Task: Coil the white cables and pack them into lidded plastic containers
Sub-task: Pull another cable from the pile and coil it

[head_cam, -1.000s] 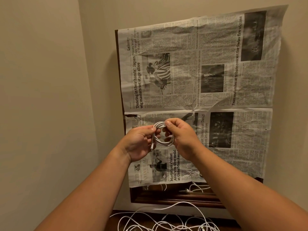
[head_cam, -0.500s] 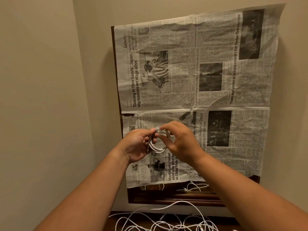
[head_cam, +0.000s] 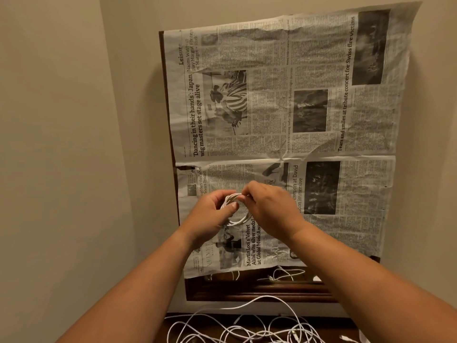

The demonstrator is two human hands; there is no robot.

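Coil (head_cam: 241, 220) in fingers (head_cam: 232, 206); newspaper (head_cam: 272, 107) on beige wall (head_cam: 74, 144); loose cables (head_cam: 247, 328) on tbl (head_cam: 332, 323)

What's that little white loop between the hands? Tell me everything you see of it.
The coil is thin white cable, smooth like plastic, wound into several round loops. It is held in the air before the newspaper. The left hand grips its left side, thumb across the strands; the right hand pinches its top. Fingers hide part of it.
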